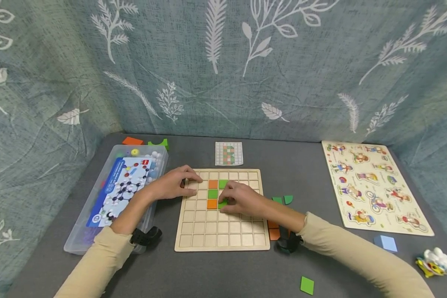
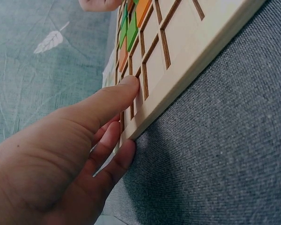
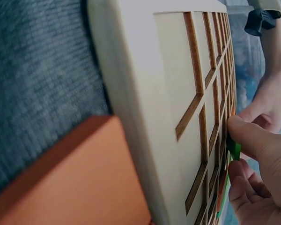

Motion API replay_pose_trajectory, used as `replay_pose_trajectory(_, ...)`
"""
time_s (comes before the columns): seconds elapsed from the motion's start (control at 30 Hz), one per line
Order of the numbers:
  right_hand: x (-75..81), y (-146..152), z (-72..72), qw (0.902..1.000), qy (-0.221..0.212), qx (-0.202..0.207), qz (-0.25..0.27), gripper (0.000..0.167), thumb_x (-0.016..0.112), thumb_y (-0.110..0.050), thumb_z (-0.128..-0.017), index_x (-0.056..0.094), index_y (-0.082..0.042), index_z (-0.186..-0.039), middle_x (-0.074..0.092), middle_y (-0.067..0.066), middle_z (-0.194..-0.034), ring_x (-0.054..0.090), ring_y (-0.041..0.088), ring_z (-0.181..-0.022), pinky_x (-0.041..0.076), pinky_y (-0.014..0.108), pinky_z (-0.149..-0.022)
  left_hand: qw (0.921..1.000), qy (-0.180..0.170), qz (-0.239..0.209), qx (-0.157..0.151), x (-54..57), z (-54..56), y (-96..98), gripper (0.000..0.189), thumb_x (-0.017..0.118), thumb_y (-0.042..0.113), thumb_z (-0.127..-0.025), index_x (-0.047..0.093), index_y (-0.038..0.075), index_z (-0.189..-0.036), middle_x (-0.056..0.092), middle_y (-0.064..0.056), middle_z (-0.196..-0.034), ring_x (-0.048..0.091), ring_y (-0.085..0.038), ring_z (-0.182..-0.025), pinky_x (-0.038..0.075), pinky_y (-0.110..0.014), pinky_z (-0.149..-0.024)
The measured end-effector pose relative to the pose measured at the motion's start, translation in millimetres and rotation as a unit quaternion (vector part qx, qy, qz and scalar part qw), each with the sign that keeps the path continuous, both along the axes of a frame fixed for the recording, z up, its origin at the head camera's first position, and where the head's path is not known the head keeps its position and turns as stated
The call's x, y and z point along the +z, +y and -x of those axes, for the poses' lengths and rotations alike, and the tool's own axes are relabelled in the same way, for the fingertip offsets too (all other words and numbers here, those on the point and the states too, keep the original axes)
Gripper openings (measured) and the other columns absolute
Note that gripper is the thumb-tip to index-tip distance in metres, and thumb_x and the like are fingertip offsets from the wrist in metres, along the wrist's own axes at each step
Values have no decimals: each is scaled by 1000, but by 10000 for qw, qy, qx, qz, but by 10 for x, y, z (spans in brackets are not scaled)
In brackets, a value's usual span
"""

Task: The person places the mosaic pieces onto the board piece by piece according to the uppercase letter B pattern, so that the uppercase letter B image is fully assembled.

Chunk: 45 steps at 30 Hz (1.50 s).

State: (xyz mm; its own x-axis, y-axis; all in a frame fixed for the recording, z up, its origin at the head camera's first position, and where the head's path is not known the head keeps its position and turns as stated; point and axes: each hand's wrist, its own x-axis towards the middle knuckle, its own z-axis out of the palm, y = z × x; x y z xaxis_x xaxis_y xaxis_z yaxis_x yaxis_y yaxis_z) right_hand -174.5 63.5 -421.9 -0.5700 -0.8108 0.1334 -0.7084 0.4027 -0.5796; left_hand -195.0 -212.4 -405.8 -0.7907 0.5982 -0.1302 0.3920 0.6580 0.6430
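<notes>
A square wooden grid board (image 1: 223, 240) lies in the middle of the table. Orange and green square tiles sit in its upper-middle cells, among them an orange tile (image 1: 212, 204) and a green tile (image 1: 212, 193). My right hand (image 1: 242, 199) pinches a green tile (image 3: 233, 147) between thumb and fingers, low over the board beside the orange one. At the board's upper left edge rests my left hand (image 1: 175, 182); its thumb (image 2: 114, 96) lies on the top face and other fingers are against the side.
A clear box (image 1: 72, 244) of molecule parts stands left. Behind the board lies a pattern card (image 1: 229, 154). Loose orange tiles (image 1: 274, 234) are by the right forearm, a green tile (image 1: 307, 285) in front. Further right are a picture puzzle (image 1: 380, 190), blue block (image 1: 385, 243) and toy figure (image 1: 436, 261).
</notes>
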Motion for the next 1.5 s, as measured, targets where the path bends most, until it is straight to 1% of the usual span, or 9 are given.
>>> replay_pose_trajectory(0.47,37,-17,7,9997,92,5,-233,17,75,-20,-86,74,-8,-98,61,4,-95,58,8,-81,48,16,-74,10000,65,-55,-18,16,8,-10,35,70,21,-90,66,8,-123,55,-11,-120,50,-17,-85,44,-28,-74)
replay_pose_trajectory(0.57,46,6,-42,9987,337,-11,-388,18,74,-22,-87,76,-9,-99,60,2,-94,54,8,-79,45,15,-71,10000,59,-43,-27,9,3,-8,35,69,22,-91,65,8,-123,55,-12,-120,49,-16,-84,44,-28,-73)
replay_pose_trajectory(0.67,54,104,-127,9960,789,-51,-406,19,73,-25,-87,76,-12,-100,59,0,-92,51,8,-78,43,16,-68,10000,67,-24,-45,4,-2,-3,35,69,22,-91,65,8,-123,55,-12,-121,49,-15,-83,43,-28,-73)
replay_pose_trajectory(0.77,51,344,-234,9941,1006,-315,-240,19,73,-27,-88,75,-14,-102,61,-2,-92,51,8,-79,43,17,-68,10000,79,-19,-57,13,-4,3,35,69,21,-91,65,8,-123,55,-13,-121,49,-15,-82,43,-28,-73)
replay_pose_trajectory(0.87,23,685,-309,9925,909,-816,-58,19,73,-24,-87,74,-14,-104,62,-3,-94,50,8,-80,43,19,-67,9999,94,-22,-63,18,-2,2,35,69,20,-91,65,7,-123,55,-13,-121,49,-15,-82,43,-28,-73)
replay_pose_trajectory(0.97,-41,1021,-307,9862,1036,-1281,159,21,75,-19,-85,73,-12,-105,61,-1,-93,52,9,-78,43,21,-65,10000,75,-15,-43,19,-3,-4,35,69,21,-91,65,8,-123,55,-12,-121,49,-16,-83,43,-28,-73)
replay_pose_trajectory(1.13,-194,1438,-251,9701,1572,-1784,490,28,80,-11,-78,72,-12,-105,61,2,-95,56,9,-77,47,25,-65,10000,29,-37,-36,13,-13,-18,36,70,22,-91,65,8,-124,55,-12,-121,48,-16,-83,44,-28,-73)
replay_pose_trajectory(1.3,-264,1558,-226,9661,1465,-2064,515,31,81,-12,-77,72,-11,-107,61,2,-100,55,7,-78,47,24,-66,10000,52,-59,-47,-6,-12,-23,37,70,23,-91,65,8,-124,54,-12,-120,48,-15,-82,43,-28,-72)
replay_pose_trajectory(1.5,-313,1590,-220,9652,1341,-2181,540,33,82,-14,-76,72,-10,-107,62,3,-101,52,6,-79,46,25,-67,9999,103,-33,-104,-7,-3,-8,36,69,22,-91,65,8,-124,55,-12,-121,48,-15,-81,43,-28,-73)
